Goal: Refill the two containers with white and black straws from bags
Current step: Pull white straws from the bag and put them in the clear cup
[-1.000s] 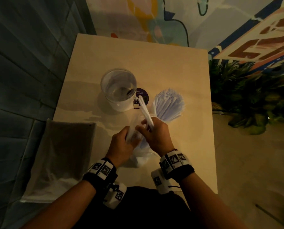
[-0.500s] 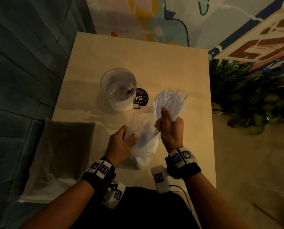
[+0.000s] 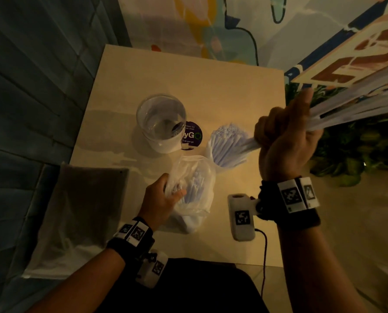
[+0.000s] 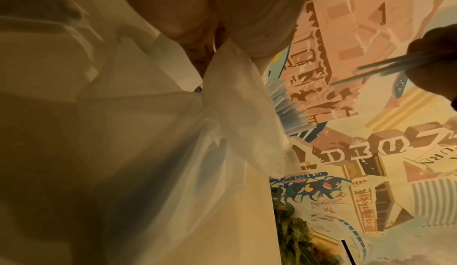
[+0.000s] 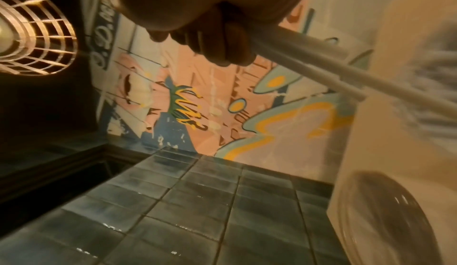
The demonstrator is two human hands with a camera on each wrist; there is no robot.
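My left hand (image 3: 171,192) grips the mouth of a clear plastic bag (image 3: 199,177) of white straws that stands on the table; in the left wrist view the bag's film (image 4: 222,113) bunches under the fingers. My right hand (image 3: 286,119) is raised above the table's right side, fist closed round a bundle of white straws (image 3: 351,109) that slants up to the right. The right wrist view shows its fingers (image 5: 222,42) curled round those straws (image 5: 321,68). A container full of white straws (image 3: 228,145) stands below that hand. An empty glass container (image 3: 161,123) stands to its left.
A darker flat bag (image 3: 82,211) lies over the table's (image 3: 188,75) left front corner. A round purple sticker (image 3: 191,135) is between the containers. Green plants (image 3: 358,159) fill the floor to the right; a painted wall is behind.
My right hand has risen up and to the right, away from the bag and the full container, with the straw bundle in its fist. The left hand stays on the bag.
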